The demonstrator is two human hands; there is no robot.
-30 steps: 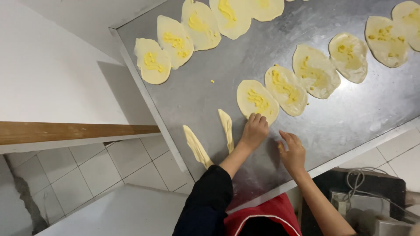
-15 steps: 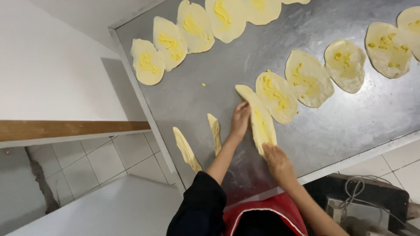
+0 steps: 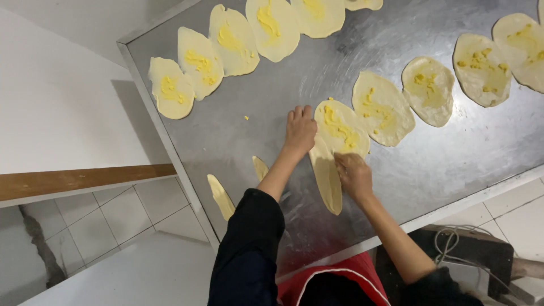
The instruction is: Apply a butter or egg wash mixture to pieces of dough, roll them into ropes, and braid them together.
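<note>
Ten flat dough rounds (image 3: 382, 107) with yellow filling and three folded strips (image 3: 327, 178) lie on the table (image 3: 272, 96).

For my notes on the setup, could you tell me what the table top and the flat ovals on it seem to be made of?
Table top: apparently stainless steel, brushed grey, with dull glare and a raised rim.
Ovals: likely soft raw dough, pale and matt with uneven edges, each smeared with a yellow spread, perhaps butter. The left hand and right hand are folding one.

White wall (image 3: 62, 113), wooden ledge (image 3: 73, 180), pale tiled floor (image 3: 107, 221), steel table (image 3: 453, 164) under bright light.
</note>
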